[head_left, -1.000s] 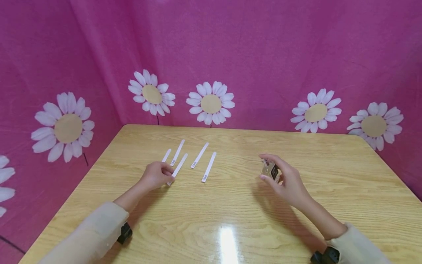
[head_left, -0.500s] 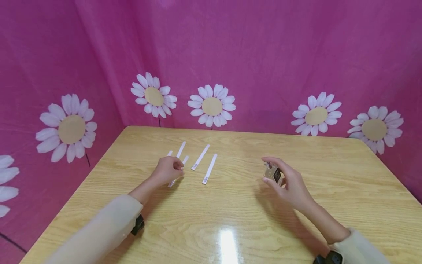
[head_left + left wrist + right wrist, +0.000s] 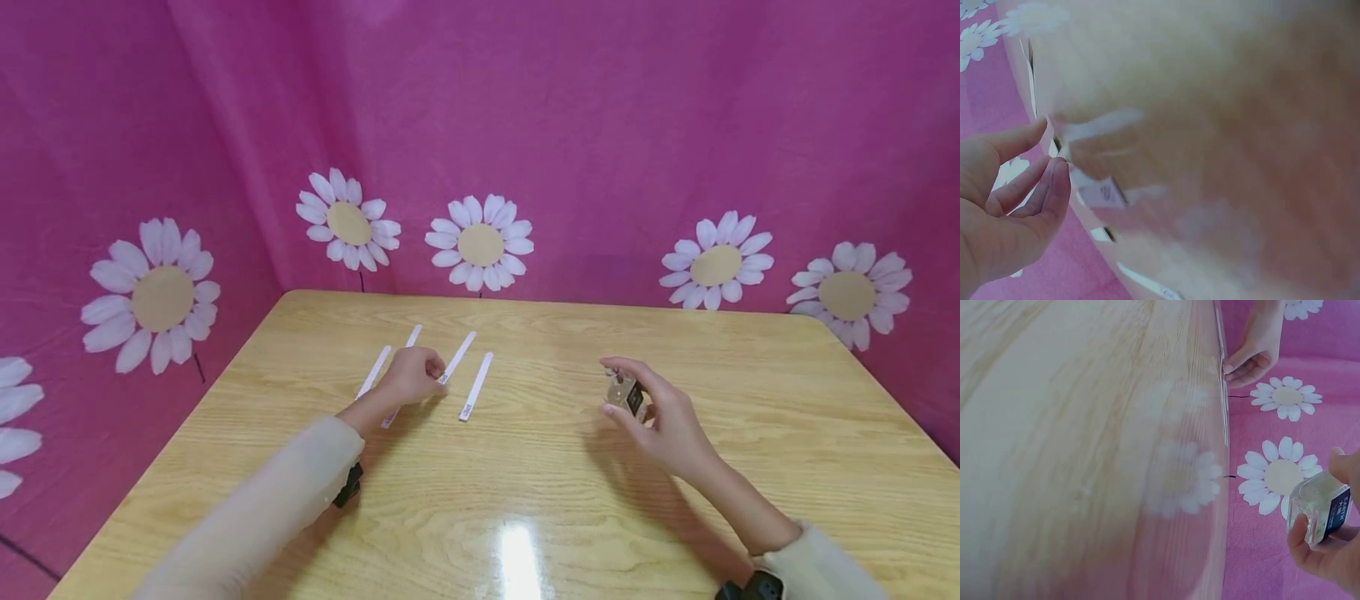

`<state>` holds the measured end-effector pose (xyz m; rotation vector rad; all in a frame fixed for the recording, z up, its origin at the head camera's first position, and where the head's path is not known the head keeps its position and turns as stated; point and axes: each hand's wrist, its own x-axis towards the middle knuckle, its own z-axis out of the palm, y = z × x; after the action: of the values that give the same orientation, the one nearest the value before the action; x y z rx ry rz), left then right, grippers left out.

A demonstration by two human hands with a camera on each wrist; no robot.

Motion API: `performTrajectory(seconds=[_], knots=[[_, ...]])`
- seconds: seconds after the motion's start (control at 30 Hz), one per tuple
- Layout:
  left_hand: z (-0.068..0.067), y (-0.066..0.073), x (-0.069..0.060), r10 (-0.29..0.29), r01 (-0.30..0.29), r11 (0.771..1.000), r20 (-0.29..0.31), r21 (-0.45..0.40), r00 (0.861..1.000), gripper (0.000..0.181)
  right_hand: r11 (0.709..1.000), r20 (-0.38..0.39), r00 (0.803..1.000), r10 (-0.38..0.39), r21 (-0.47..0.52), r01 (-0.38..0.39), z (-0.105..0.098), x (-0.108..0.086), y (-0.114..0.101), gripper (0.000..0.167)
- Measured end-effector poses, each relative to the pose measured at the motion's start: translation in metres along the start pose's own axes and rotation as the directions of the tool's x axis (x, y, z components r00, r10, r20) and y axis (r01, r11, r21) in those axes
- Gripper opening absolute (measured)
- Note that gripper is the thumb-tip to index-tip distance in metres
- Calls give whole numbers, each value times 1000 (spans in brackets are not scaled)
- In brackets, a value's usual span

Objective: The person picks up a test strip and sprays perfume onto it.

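My left hand (image 3: 414,373), the nearer, is at the close end of a white paper strip (image 3: 461,353) slanting toward the table (image 3: 540,467)'s far edge; pinching, I can't tell. My right hand (image 3: 670,427) grips a glass bottle (image 3: 620,395).

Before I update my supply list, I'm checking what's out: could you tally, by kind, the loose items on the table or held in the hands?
White strips: 5, some partly hidden by the left hand
Clear bottle, held in the right hand: 1
Total: 6
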<state>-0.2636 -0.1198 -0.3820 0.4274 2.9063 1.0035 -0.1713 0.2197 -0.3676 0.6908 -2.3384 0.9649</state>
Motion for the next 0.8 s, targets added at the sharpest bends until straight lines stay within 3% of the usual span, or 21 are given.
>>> performTrajectory(seconds=[0.43,0.8], knots=[[-6,-1,15,67,-64,998,121,-25,990,32,1000,-9,1000,0,15,0,0,-1,3,59],[-11,-1,19,25,-13,998,192,-60,981,36,1000,15,1000,21,-3,-21,0,-3,5,58]])
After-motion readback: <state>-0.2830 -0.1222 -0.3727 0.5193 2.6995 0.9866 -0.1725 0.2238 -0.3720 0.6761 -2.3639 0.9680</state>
